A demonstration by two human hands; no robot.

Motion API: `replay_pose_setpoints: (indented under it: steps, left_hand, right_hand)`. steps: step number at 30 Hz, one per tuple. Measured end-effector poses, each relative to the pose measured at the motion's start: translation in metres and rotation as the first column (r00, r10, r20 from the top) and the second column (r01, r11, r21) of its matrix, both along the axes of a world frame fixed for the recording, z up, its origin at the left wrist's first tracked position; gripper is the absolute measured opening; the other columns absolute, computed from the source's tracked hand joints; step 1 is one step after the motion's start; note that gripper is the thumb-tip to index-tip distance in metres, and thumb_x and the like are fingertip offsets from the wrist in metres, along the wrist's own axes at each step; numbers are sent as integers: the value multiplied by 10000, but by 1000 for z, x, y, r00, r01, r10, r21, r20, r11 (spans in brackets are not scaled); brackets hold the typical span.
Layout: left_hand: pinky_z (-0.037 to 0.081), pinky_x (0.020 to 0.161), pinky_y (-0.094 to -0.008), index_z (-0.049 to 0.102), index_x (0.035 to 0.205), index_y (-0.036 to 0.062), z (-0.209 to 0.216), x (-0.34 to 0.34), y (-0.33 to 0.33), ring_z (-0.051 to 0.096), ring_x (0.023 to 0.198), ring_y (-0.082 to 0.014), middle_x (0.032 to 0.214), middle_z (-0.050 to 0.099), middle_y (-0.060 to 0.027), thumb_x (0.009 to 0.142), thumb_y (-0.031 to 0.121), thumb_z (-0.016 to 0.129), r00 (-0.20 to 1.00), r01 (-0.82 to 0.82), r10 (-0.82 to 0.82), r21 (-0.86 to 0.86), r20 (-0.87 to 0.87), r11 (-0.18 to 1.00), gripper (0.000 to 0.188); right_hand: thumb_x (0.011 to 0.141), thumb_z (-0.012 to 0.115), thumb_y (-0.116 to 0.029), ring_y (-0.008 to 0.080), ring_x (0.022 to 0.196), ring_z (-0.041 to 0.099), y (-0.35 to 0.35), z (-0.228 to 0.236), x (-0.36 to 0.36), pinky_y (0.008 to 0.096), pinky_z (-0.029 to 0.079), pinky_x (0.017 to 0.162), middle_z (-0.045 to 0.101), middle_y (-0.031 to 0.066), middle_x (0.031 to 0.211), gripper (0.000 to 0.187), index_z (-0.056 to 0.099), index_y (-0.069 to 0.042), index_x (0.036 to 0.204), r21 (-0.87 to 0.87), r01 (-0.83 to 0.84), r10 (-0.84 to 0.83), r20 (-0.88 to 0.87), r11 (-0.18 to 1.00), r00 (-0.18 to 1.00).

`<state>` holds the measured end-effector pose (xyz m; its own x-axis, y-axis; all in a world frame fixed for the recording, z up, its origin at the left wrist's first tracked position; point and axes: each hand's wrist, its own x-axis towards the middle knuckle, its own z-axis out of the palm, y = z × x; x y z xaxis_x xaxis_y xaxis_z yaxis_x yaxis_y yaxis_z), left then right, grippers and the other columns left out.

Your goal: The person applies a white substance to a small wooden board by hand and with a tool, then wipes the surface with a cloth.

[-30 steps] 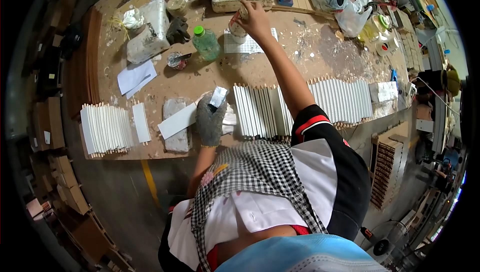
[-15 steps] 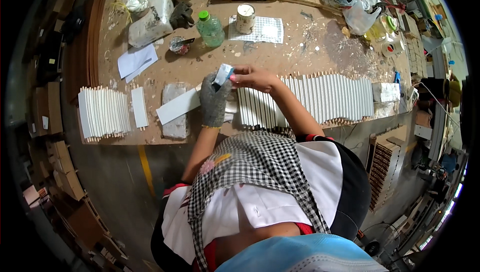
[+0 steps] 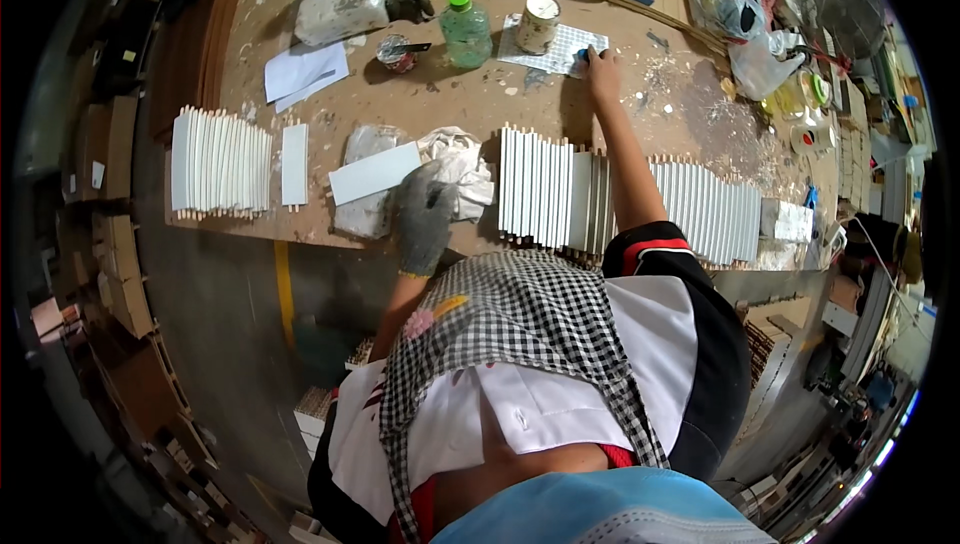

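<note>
My right hand (image 3: 603,71) reaches far over the table to the corner of a checkered sheet (image 3: 516,51), its fingers closed on a small blue piece (image 3: 582,56) that they partly cover. My left hand (image 3: 425,212), in a grey knit glove, rests at the near table edge with its fingers loosely bent. It touches the lower right end of a white flat slat (image 3: 375,174), which lies tilted across a pale, stained block (image 3: 362,216). A crumpled white cloth (image 3: 465,172) lies just right of the glove.
White slats stand in rows at the left (image 3: 222,164) and right (image 3: 705,206); a single slat (image 3: 294,166) lies apart. Farther back are a green-capped bottle (image 3: 466,32), a stained can (image 3: 539,24), a small pot (image 3: 396,54) with a blade across it, papers (image 3: 305,74) and plastic bags (image 3: 755,59).
My right hand has left my left hand and gone out to the checkered sheet. The gloved hand has dropped toward the slat, without the blue-and-white piece, and the view has shifted.
</note>
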<state>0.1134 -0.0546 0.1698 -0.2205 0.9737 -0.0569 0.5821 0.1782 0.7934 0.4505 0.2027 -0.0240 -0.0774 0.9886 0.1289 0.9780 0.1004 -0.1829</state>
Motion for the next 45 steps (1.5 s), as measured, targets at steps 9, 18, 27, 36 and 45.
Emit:
replay_pose_setpoints:
  steps: [9, 18, 27, 36, 45]
  left_hand:
    - [454, 1014, -386, 554, 1310, -41, -34, -116, -90, 583, 1144, -259, 1275, 605, -175, 963, 246, 674, 846, -525, 524, 23, -96, 851, 466]
    - [490, 793, -322, 654, 1085, -22, -111, -171, -39, 603, 895, -149, 990, 687, -92, 853, 315, 773, 680, -461, 538, -280, 498, 842, 426]
    - [497, 793, -302, 674, 1077, 13, -134, -177, -40, 602, 873, -131, 979, 689, -44, 888, 197, 744, 586, -415, 515, -315, 625, 854, 272]
    - [505, 781, -318, 683, 1080, 48, -147, -173, -40, 612, 859, -162, 977, 697, -42, 821, 288, 827, 488, -446, 575, -379, 656, 811, 381]
    - [495, 749, -343, 703, 1017, 55, -149, -174, -42, 612, 817, -175, 923, 717, -46, 796, 406, 836, 538, -458, 567, -348, 624, 818, 436]
  right_hand:
    - [960, 599, -326, 368, 732, 685, 32, -32, 50, 507, 511, 665, 685, 216, 787, 292, 714, -61, 995, 14, -121, 119, 108, 993, 987]
    - [996, 645, -335, 137, 1001, 623, -85, 98, -183, 276, 506, 888, 672, 73, 1164, 527, 576, 38, 1363, -567, -473, -454, -823, 675, 341]
    - [865, 724, -183, 332, 1083, 615, -134, 123, -382, 432, 507, 925, 665, 94, 1184, 409, 679, -148, 1270, -69, -799, 625, -585, 598, 518]
    - [880, 639, -122, 263, 1142, 554, -150, 115, -405, 444, 412, 975, 634, 32, 1184, 378, 671, -197, 1248, -18, -829, 812, -187, 560, 553]
    - [879, 573, -95, 234, 1131, 536, -152, 119, -409, 414, 416, 949, 627, 23, 1151, 371, 686, -168, 1224, 33, -854, 854, -73, 519, 516]
